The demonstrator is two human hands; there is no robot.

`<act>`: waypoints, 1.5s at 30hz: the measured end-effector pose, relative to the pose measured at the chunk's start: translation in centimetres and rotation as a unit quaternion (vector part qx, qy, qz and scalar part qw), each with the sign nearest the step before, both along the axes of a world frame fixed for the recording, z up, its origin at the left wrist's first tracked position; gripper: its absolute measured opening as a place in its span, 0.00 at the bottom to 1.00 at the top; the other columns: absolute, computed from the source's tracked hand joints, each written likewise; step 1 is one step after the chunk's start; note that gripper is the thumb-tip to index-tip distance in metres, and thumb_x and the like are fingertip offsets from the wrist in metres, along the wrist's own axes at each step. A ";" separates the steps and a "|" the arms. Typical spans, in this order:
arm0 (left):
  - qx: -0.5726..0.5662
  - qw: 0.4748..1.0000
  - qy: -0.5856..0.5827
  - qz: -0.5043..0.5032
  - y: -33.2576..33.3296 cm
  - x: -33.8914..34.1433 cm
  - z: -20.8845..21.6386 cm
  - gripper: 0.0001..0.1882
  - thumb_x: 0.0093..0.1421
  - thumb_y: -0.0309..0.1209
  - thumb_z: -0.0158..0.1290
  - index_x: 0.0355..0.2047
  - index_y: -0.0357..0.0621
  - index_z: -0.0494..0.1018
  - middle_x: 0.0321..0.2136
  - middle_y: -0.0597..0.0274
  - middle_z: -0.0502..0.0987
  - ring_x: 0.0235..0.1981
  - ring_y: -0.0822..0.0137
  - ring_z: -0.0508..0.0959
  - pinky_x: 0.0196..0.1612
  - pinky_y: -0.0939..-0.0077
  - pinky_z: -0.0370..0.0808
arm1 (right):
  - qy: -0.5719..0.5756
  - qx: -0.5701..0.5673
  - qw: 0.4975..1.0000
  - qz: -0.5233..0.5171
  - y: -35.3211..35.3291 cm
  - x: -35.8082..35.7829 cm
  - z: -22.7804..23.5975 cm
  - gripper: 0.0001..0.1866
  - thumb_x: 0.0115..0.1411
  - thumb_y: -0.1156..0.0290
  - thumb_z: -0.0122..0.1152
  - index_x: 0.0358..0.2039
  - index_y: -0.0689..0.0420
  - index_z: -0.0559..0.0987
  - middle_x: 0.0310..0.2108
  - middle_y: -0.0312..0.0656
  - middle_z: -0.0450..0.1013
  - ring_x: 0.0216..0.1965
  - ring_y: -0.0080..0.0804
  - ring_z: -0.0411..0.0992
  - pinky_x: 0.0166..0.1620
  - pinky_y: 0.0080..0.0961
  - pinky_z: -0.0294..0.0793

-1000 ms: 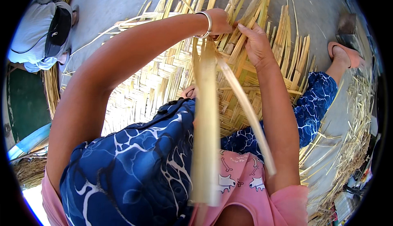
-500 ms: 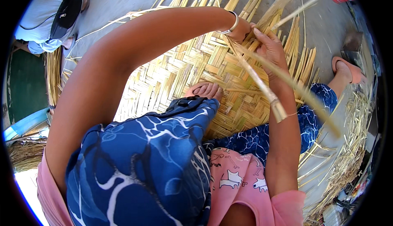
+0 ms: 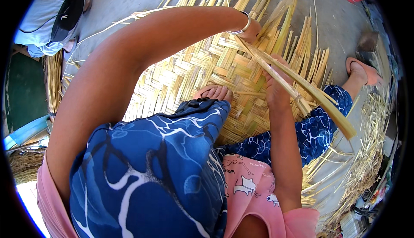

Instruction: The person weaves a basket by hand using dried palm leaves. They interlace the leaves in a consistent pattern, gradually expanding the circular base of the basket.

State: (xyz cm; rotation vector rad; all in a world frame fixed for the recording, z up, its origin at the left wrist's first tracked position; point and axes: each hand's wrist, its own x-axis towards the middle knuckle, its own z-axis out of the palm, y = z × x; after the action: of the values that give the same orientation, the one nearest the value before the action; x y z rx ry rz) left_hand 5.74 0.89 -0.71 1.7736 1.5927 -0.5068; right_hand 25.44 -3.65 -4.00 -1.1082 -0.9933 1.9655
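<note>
Far left there's another person in a striped top (image 3: 41,18) wearing a black waist bag (image 3: 70,15), with a dark green board (image 3: 26,89) and an upright straw bundle (image 3: 54,80) below them. Next comes the woven mat (image 3: 170,78) on the floor, its unwoven ends fanning out past the far edge. A sandaled foot (image 3: 215,93) rests on it. The pink shirt (image 3: 246,175) has cartoon dogs plus some small dark lettering, kinda wavy in the folds. Left hand (image 3: 252,31), silver bangle (image 3: 243,24) at the wrist, is bunched up by the mat's far edge; can't tell what its fingers grip. Right hand (image 3: 278,72) is nearer the right edge, fingers curled and partly hidden behind two long split strips (image 3: 331,107), so can't tell its grip either. The strips slant toward the right edge. Loose straw (image 3: 366,138) lies far right.
</note>
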 end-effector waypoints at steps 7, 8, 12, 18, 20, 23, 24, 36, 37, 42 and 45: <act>0.069 0.997 -0.017 0.041 0.6 -0.9 -2.8 0.16 0.45 0.29 0.51 0.35 0.33 0.73 0.33 0.42 0.75 0.37 0.49 0.75 0.40 0.63 0.71 | -0.158 -0.036 0.976 0.145 1.8 0.7 1.8 0.18 0.57 0.70 0.54 0.48 0.60 0.68 0.32 0.39 0.73 0.26 0.26 0.73 0.29 0.22 0.76; 0.087 0.996 0.000 0.001 0.7 -1.4 -3.4 0.16 0.46 0.29 0.50 0.35 0.33 0.72 0.33 0.42 0.75 0.38 0.48 0.75 0.40 0.62 0.71 | -0.166 -0.007 0.972 0.165 2.0 0.7 2.1 0.15 0.57 0.71 0.53 0.46 0.58 0.71 0.32 0.40 0.74 0.25 0.27 0.74 0.29 0.23 0.75; 0.135 0.990 -0.005 0.031 0.5 -0.9 -2.6 0.14 0.47 0.30 0.48 0.34 0.34 0.72 0.33 0.42 0.75 0.38 0.47 0.75 0.41 0.62 0.70 | -0.386 0.423 0.797 0.193 4.1 0.0 2.9 0.18 0.56 0.63 0.51 0.37 0.67 0.75 0.30 0.53 0.73 0.33 0.43 0.73 0.41 0.35 0.69; 0.214 0.955 -0.088 0.187 -0.7 -1.2 -1.2 0.13 0.48 0.32 0.48 0.31 0.35 0.71 0.31 0.41 0.75 0.36 0.47 0.75 0.41 0.61 0.70 | -0.503 0.458 0.621 0.390 6.0 -0.3 2.8 0.22 0.60 0.53 0.40 0.35 0.58 0.74 0.36 0.52 0.72 0.40 0.54 0.69 0.45 0.40 0.66; 0.254 0.935 -0.115 0.220 -0.9 -1.7 -1.7 0.13 0.49 0.33 0.47 0.31 0.35 0.71 0.30 0.41 0.75 0.36 0.46 0.74 0.41 0.61 0.70 | -0.486 0.427 0.635 0.421 6.4 -1.1 3.1 0.23 0.60 0.52 0.39 0.42 0.57 0.73 0.42 0.52 0.71 0.45 0.52 0.67 0.47 0.37 0.65; 0.262 0.927 -0.119 0.240 -0.9 -1.8 -1.3 0.13 0.50 0.34 0.45 0.30 0.35 0.71 0.30 0.41 0.75 0.36 0.46 0.74 0.40 0.61 0.70 | -0.459 0.372 0.669 0.450 7.2 -1.7 3.7 0.24 0.60 0.52 0.42 0.50 0.55 0.70 0.49 0.50 0.68 0.51 0.45 0.65 0.52 0.33 0.63; 0.262 0.929 -0.115 0.234 -1.0 -1.8 -1.2 0.14 0.51 0.34 0.45 0.31 0.35 0.71 0.30 0.41 0.75 0.36 0.46 0.74 0.41 0.61 0.70 | -0.447 0.330 0.701 0.447 7.3 -1.9 3.5 0.25 0.60 0.51 0.42 0.50 0.55 0.70 0.48 0.48 0.69 0.50 0.43 0.66 0.52 0.32 0.63; 0.064 0.996 -0.002 0.059 -1.4 -0.1 0.2 0.20 0.51 0.40 0.47 0.36 0.34 0.71 0.35 0.42 0.75 0.41 0.48 0.74 0.45 0.63 0.69 | -0.368 0.361 0.772 0.371 4.0 -0.8 0.7 0.14 0.59 0.62 0.45 0.38 0.54 0.75 0.35 0.53 0.72 0.38 0.50 0.70 0.41 0.40 0.69; 0.057 0.997 0.002 0.052 -1.5 -0.1 0.2 0.21 0.52 0.42 0.47 0.36 0.34 0.71 0.35 0.43 0.75 0.40 0.48 0.74 0.45 0.63 0.69 | -0.341 0.346 0.795 0.364 3.9 -0.7 0.6 0.13 0.59 0.62 0.45 0.38 0.54 0.75 0.35 0.53 0.72 0.38 0.50 0.70 0.41 0.40 0.69; 0.132 0.985 -0.055 0.095 -1.2 -0.6 -0.4 0.29 0.54 0.53 0.47 0.33 0.33 0.72 0.33 0.44 0.75 0.37 0.49 0.75 0.41 0.64 0.70 | -0.422 0.523 0.624 0.399 4.8 0.2 -2.9 0.19 0.59 0.55 0.43 0.39 0.54 0.76 0.35 0.47 0.74 0.39 0.45 0.72 0.42 0.35 0.70; 0.188 0.954 -0.122 0.197 -2.5 -1.2 0.2 0.29 0.57 0.55 0.44 0.29 0.34 0.71 0.24 0.47 0.74 0.30 0.53 0.75 0.37 0.64 0.69 | -0.503 0.414 0.607 0.455 5.0 -1.3 1.1 0.21 0.59 0.53 0.42 0.38 0.56 0.75 0.37 0.46 0.74 0.40 0.40 0.73 0.42 0.35 0.70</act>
State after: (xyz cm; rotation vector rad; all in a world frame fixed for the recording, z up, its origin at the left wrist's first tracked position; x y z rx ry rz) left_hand 4.56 -1.62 -0.54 1.6344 1.8833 0.2121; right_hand 24.18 1.39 -2.95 -1.1378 -3.1550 0.8284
